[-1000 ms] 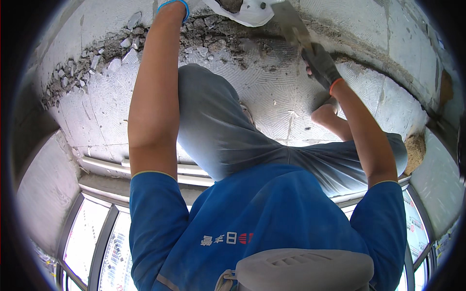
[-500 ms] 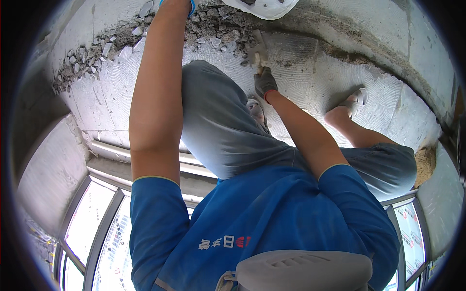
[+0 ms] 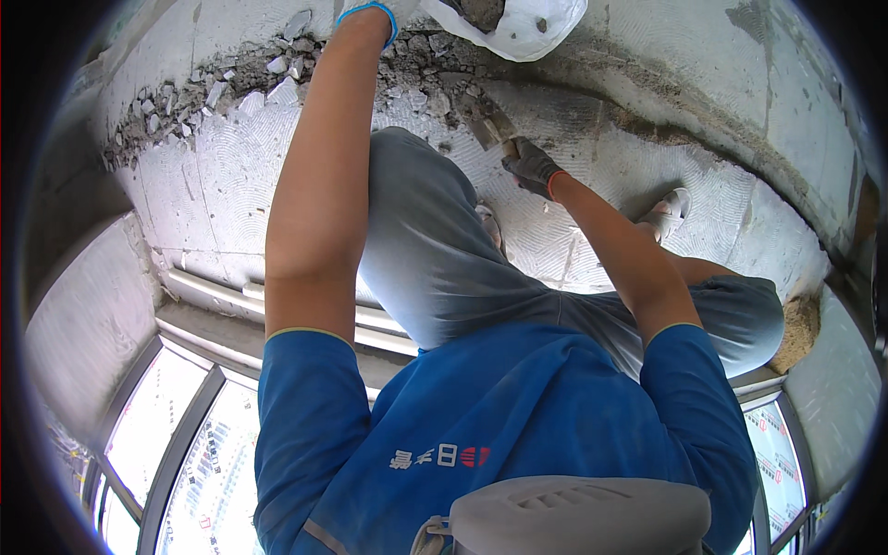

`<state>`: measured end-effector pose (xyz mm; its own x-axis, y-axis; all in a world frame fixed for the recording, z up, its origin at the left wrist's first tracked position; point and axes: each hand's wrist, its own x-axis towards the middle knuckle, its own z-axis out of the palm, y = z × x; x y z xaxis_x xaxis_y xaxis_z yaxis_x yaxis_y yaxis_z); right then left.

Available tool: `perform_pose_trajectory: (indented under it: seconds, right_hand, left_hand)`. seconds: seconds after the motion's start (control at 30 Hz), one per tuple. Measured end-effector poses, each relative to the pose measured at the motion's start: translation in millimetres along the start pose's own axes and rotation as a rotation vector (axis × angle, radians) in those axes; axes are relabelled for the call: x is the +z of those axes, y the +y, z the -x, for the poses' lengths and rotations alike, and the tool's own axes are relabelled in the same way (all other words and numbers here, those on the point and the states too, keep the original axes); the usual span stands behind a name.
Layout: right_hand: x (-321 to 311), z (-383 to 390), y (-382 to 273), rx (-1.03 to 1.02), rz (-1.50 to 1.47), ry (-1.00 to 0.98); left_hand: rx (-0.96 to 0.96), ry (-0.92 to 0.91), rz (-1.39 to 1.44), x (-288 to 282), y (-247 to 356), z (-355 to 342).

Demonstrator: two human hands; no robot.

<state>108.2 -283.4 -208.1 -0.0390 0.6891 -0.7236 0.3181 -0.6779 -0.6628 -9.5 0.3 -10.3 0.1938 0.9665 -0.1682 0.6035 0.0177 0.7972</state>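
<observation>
My right hand (image 3: 533, 169), in a dark grey glove with a red cuff, is closed around the handle of a scraper (image 3: 493, 129). Its flat, dirty metal blade rests at or just above the ridged grey surface, beside loose rubble (image 3: 435, 88). At the top edge, only the blue-cuffed wrist and part of the pale glove of my left hand (image 3: 396, 8) show. Its fingers lie out of view. Just right of that hand is a white plastic bag (image 3: 548, 35) with its mouth open and grey lumps inside.
Broken grey chunks (image 3: 215, 93) lie in a band along the far left. My two feet (image 3: 668, 211) stand on the ridged surface. Pale pipes (image 3: 217, 291) run along the wall base, near windows (image 3: 148, 398). A sandy pile (image 3: 797, 335) sits at the right.
My right hand has moved slightly right and nearer, turning the scraper so its blade tilts to the left. The white bag and my left wrist show lower in the picture.
</observation>
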Motion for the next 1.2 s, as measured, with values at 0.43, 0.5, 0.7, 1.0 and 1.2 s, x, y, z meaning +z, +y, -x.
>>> perform_pose_trajectory:
  seconds: [0.43,0.5,0.7,1.0,1.2]
  right_hand:
    - [-164,69,-187,0.013,0.059,0.009]
    - [-173,73,-175,0.078,0.09,0.069]
    - [-177,69,-43,0.269,-0.279,0.231]
    - [-177,48,-77,-0.034,0.064,0.202]
    - [-191,90,-136,0.052,0.226,0.181]
  left_hand:
    - [0.154,0.067,-0.017,1,-16,-10]
    - [0.151,0.07,0.004,-6,-20,-9]
    - [0.157,0.086,-0.013,-1,-17,-13]
    - [0.021,0.071,0.075,6,-22,-20]
    - [0.104,0.154,-0.022,0,-37,-27]
